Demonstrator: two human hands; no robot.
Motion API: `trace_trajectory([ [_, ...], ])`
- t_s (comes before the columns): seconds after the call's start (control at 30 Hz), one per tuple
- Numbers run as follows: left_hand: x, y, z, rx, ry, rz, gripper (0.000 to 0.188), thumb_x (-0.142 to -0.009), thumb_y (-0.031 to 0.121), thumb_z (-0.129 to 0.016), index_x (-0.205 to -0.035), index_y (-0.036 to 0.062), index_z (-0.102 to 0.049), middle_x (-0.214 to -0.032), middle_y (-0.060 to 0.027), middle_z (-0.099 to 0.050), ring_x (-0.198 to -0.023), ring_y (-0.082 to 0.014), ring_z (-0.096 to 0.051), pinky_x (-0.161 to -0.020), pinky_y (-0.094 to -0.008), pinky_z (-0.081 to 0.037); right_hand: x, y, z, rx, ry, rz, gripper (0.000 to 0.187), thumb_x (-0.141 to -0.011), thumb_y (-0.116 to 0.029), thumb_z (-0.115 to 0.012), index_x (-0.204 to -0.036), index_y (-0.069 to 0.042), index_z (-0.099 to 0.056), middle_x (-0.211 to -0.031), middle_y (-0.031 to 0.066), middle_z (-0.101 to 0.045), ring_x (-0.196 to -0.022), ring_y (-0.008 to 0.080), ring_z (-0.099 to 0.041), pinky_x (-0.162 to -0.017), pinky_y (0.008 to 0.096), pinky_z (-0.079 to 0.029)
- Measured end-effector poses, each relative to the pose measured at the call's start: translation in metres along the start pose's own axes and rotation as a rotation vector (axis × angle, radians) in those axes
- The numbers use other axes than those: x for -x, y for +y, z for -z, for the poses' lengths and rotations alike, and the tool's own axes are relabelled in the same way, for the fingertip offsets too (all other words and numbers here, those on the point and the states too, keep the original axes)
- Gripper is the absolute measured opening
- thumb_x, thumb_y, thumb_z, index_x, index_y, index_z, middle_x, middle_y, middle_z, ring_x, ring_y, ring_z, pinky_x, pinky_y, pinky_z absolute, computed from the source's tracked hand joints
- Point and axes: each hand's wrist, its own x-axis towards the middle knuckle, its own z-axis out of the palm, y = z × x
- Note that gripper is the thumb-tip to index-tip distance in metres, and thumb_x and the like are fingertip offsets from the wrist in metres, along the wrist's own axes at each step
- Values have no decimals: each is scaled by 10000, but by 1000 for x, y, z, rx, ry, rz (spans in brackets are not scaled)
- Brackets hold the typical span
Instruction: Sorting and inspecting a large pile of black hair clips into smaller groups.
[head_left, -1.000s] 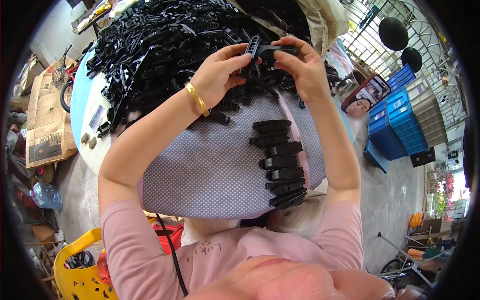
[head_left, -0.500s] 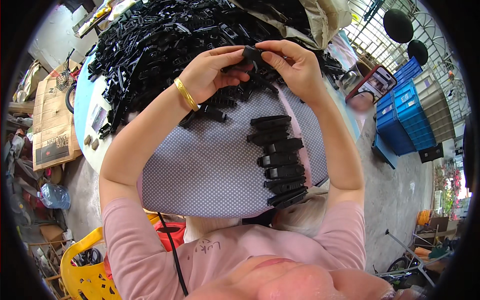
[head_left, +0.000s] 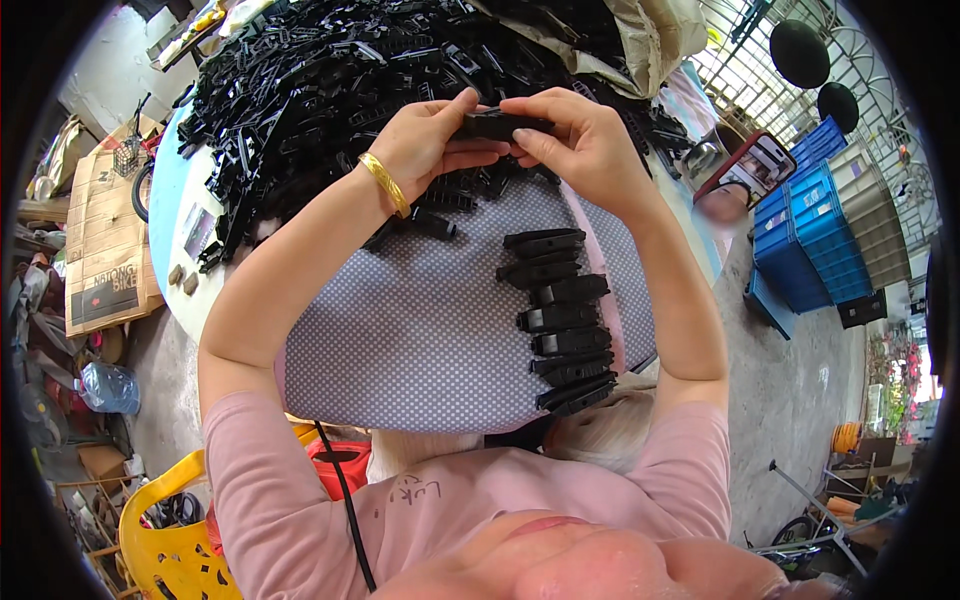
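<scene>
Between both hands, just in front of the heap, is a long black plastic part (head_left: 500, 124), held about level. My left hand (head_left: 432, 138) has its fingers closed on the left end, with a gold bracelet (head_left: 385, 184) on that wrist. The fingers and thumb of my right hand (head_left: 575, 135) pinch the right end. Similar black parts make up a large heap (head_left: 300, 90) beyond the hands. Nearer to me, a row of several black parts (head_left: 565, 318) lies side by side on the grey dotted cloth (head_left: 410, 330).
A phone (head_left: 748, 165) in a dark red case stands at the table's right. Blue crates (head_left: 795, 235) are stacked on the floor beyond it. A beige sack (head_left: 655, 40) lies behind the heap. At lower left is a yellow chair (head_left: 165, 540); cardboard (head_left: 110, 240) leans farther left.
The black part has turned from tilted to nearly level between my hands. My right hand has come slightly down and left. The row on the cloth stays as it was.
</scene>
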Motion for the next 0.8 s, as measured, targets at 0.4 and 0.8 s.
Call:
trace_trajectory([
  [0.4,2,14,8,-599,-232,-240,378,-859,126,-599,-1170,-65,-502,-975,-135,-632,-892,-176,-641,-781,-251,-531,-3,6,-1,381,81,290,265,-781,-10,-629,-1047,-14,-627,-957,59,-571,-773,109,-599,-659,213,-499],
  [0.8,12,15,-1,-1113,-121,-697,312,-783,134,-652,-1068,19,-598,-860,-134,-655,-724,-232,-642,-669,-285,-506,-3,4,12,402,-43,122,466,-649,-160,-758,-1063,-14,-602,-919,94,-636,-840,189,-617,-770,279,-477],
])
